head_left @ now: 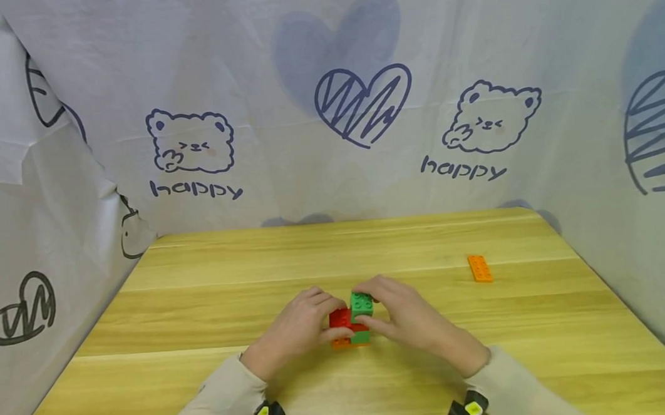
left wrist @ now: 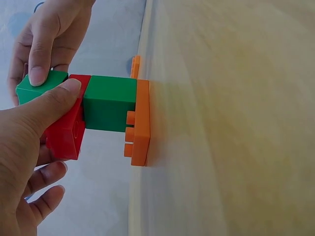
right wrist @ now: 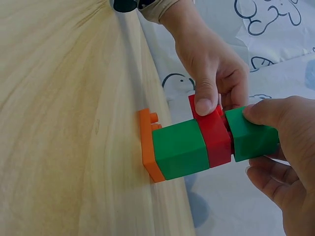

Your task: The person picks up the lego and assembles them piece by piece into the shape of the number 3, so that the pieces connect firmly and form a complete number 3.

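In the head view a small stack of toy building bricks stands mid-table between both hands. At its base is an orange plate (right wrist: 147, 152). A green block (right wrist: 181, 150) sits on one end of it, leaving studs bare at the other end. Above that lies a red brick (left wrist: 66, 135), which my left hand (head_left: 295, 327) pinches between thumb and fingers. My right hand (head_left: 414, 319) grips a second green block (right wrist: 255, 133) at the top, over the right end of the red brick. Red studs show in a narrow gap beneath this block in the right wrist view.
Another orange plate (head_left: 480, 269) lies studs up on the wooden table (head_left: 245, 256), toward the back right. White cloth (head_left: 286, 191) printed with bears and hearts hangs behind the table and along its sides.
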A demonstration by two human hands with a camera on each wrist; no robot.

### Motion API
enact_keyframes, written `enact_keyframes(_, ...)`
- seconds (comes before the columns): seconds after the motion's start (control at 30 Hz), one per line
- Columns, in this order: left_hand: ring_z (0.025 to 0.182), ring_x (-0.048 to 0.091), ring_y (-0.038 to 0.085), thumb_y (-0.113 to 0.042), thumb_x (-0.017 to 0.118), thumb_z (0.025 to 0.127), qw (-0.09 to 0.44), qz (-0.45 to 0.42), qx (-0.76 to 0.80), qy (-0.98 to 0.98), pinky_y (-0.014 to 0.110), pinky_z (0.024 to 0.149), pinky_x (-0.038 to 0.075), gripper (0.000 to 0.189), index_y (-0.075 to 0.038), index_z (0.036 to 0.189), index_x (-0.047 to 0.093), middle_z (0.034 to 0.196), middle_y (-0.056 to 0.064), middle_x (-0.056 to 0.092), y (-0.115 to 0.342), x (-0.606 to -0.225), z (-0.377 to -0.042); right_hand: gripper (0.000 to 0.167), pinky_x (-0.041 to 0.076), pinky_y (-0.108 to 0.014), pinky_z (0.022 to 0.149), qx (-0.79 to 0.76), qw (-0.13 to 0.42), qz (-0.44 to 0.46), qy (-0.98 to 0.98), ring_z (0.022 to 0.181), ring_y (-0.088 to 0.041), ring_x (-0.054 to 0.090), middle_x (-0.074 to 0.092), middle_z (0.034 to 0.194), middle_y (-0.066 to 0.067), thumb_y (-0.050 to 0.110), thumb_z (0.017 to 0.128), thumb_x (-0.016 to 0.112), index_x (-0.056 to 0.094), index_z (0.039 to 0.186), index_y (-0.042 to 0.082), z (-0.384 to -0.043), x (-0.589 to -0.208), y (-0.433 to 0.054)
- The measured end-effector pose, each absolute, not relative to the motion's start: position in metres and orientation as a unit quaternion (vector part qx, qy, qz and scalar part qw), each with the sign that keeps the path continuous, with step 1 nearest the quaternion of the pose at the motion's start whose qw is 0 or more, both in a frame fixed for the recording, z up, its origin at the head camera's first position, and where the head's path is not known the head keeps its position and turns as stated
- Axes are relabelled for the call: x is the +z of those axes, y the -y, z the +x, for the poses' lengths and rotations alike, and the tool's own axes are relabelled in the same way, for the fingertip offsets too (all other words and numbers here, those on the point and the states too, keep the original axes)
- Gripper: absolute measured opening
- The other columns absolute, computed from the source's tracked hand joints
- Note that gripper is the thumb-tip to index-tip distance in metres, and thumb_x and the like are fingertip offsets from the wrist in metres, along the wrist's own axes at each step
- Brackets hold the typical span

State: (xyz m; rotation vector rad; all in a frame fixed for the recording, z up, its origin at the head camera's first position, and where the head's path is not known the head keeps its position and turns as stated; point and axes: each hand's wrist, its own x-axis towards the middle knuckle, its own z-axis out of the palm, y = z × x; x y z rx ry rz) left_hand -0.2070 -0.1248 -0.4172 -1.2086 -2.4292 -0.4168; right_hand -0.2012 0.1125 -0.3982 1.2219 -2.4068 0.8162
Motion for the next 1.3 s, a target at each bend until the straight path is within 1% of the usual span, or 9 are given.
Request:
enact_keyframes(0.33,0.086,0.058,0.012,-0.044,0.077,0.082,0.195,-0.43,-0.153,0.868,0.026,0.076,0.051,0.038,-0.011,0.1,0.071,0.094,-0.004,0.07,0.1241,-0.4177,-0.2068,0.044,0.053,-0.03,0.085,0.27,0.155,0.417,0.854,0.098,-0.009,0.06,0.063,0.113,0.004,0.028,0.089,0.075,0.061,0.127,0.013,-0.2004,-0.3981,-0.1111)
enact_keyframes(0.6,0.085,0.058,0.012,-0.044,0.077,0.081,0.197,-0.43,-0.157,0.867,0.025,0.075,0.051,0.038,-0.011,0.1,0.072,0.095,-0.003,0.071,0.1238,-0.4178,-0.2064,0.045,0.053,-0.035,0.088,0.249,0.167,0.425,0.854,0.105,-0.015,0.062,0.065,0.117,0.001,0.032,0.089,0.073,0.063,0.129,0.013,-0.2011,-0.3972,-0.1086)
enact_keyframes(0.9,0.084,0.058,0.011,-0.045,0.077,0.081,0.197,-0.424,-0.159,0.87,0.024,0.073,0.051,0.039,-0.011,0.099,0.072,0.095,-0.003,0.071,0.1238,-0.4189,-0.2054,0.046,0.053,-0.035,0.089,0.25,0.161,0.423,0.856,0.107,-0.017,0.062,0.065,0.119,-0.002,0.03,0.088,0.075,0.064,0.128,0.012,-0.1996,-0.3968,-0.1073)
enact_keyframes(1.0,0.084,0.058,0.011,-0.045,0.077,0.082,0.192,-0.42,-0.159,0.873,0.024,0.073,0.051,0.04,-0.011,0.1,0.072,0.095,-0.003,0.071,0.1238,-0.4188,-0.2051,0.046,0.053,-0.033,0.088,0.26,0.15,0.415,0.859,0.105,-0.017,0.063,0.066,0.12,-0.002,0.03,0.087,0.076,0.064,0.128,0.011,-0.1992,-0.3972,-0.1074)
enact_keyframes(1.17,0.085,0.057,0.011,-0.047,0.075,0.082,0.18,-0.411,-0.162,0.879,0.025,0.074,0.051,0.04,-0.012,0.102,0.072,0.096,-0.004,0.07,0.1233,-0.4175,-0.2055,0.046,0.054,-0.031,0.081,0.282,0.132,0.398,0.863,0.096,-0.013,0.064,0.067,0.118,-0.002,0.027,0.086,0.077,0.065,0.128,0.011,-0.2,-0.398,-0.1077)
enact_keyframes(1.3,0.087,0.058,0.011,-0.048,0.075,0.082,0.169,-0.406,-0.164,0.883,0.027,0.075,0.051,0.041,-0.013,0.103,0.071,0.098,-0.004,0.069,0.1229,-0.4171,-0.2055,0.047,0.055,-0.03,0.079,0.291,0.124,0.393,0.864,0.092,-0.012,0.063,0.068,0.118,-0.002,0.025,0.085,0.078,0.065,0.128,0.011,-0.2009,-0.3994,-0.1085)
